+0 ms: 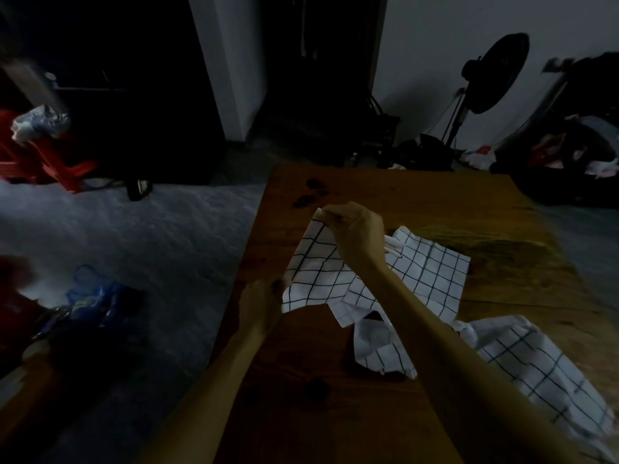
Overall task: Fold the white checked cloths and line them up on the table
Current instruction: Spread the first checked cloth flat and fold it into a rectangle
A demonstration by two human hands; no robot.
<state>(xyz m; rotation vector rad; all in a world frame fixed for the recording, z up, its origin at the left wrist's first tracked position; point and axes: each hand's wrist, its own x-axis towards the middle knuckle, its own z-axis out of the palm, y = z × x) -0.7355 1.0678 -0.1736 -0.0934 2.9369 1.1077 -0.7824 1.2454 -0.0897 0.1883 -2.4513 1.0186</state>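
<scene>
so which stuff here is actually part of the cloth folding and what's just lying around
Part of the job:
- held checked cloth, pinched by left hand and right hand
- crumpled checked cloths
- wooden table

Lying about:
- standing fan
- red stool
- blue bag on the floor

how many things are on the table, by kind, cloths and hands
White checked cloths: 3 as far as the dim view shows: the held cloth, a flat cloth behind it, and a crumpled cloth at the right, if the piece by the forearm belongs to one of them.
Hands: 2, the left hand and the right hand, both pinching the held cloth.
Total: 5
</scene>
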